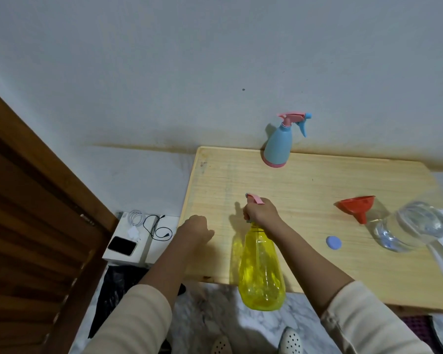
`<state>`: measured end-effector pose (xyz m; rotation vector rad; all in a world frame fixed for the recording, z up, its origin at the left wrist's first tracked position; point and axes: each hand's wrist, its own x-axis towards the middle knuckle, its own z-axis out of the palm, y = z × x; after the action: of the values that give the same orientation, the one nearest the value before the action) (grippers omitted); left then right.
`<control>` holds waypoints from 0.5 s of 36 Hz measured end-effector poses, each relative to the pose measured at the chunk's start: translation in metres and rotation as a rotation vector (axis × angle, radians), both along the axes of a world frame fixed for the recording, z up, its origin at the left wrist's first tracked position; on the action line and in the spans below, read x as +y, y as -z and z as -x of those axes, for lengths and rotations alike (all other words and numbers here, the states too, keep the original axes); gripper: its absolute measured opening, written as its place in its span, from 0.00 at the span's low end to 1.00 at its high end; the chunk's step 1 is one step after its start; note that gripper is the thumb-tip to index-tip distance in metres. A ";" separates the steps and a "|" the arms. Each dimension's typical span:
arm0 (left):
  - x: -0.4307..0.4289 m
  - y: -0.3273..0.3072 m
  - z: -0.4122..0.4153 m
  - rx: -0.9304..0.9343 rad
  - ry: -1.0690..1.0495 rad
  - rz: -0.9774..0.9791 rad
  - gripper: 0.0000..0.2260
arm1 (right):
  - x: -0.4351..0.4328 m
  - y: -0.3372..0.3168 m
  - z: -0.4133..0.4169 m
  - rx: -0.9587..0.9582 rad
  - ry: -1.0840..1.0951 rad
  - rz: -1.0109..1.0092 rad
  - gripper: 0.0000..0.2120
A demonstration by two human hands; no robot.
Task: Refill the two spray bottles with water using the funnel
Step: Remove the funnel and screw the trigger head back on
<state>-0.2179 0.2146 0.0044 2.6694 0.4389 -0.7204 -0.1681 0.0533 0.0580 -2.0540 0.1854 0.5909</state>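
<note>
Yellow spray bottle (261,267): right hand (260,213) grip was curled round its neck. Left hand (196,229): lay left of bottle, grip curled, empty. Funnel (357,206): lay right of bottle.

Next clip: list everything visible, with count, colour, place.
table: 1, light wood
yellow spray bottle: 1, see-through yellow, pink trigger, over table's near edge
blue spray bottle: 1, blue, pink base and trigger, upright, table's far edge
funnel: 1, red, on its side, table right
water container: 1, clear, table's right end
cap: 1, blue, on table beside container
phone: 1, dark, on white box, left
cables: at least 2, white and black, same box
left hand: 1, curled, table's left edge
right hand: 1, gripping yellow spray bottle
</note>
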 end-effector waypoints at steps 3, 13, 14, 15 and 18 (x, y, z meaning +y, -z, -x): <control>0.001 -0.001 0.001 0.003 -0.001 -0.009 0.09 | 0.001 0.000 0.001 -0.024 0.007 -0.001 0.13; -0.005 -0.017 -0.008 -0.016 0.050 0.083 0.16 | -0.006 -0.007 0.002 -0.197 0.032 -0.077 0.18; -0.008 -0.023 -0.011 -0.028 0.065 0.114 0.18 | -0.009 -0.011 -0.001 -0.244 0.030 -0.073 0.17; -0.013 -0.029 -0.015 -0.050 0.072 0.159 0.18 | -0.013 -0.016 -0.004 -0.287 0.040 -0.077 0.15; -0.031 -0.052 -0.029 -0.129 0.077 0.379 0.17 | -0.028 -0.032 -0.020 -0.423 0.117 -0.100 0.03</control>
<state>-0.1891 0.1836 0.0560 2.3650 0.1478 -0.5811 -0.1480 0.0250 0.0899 -2.0048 0.0255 0.0849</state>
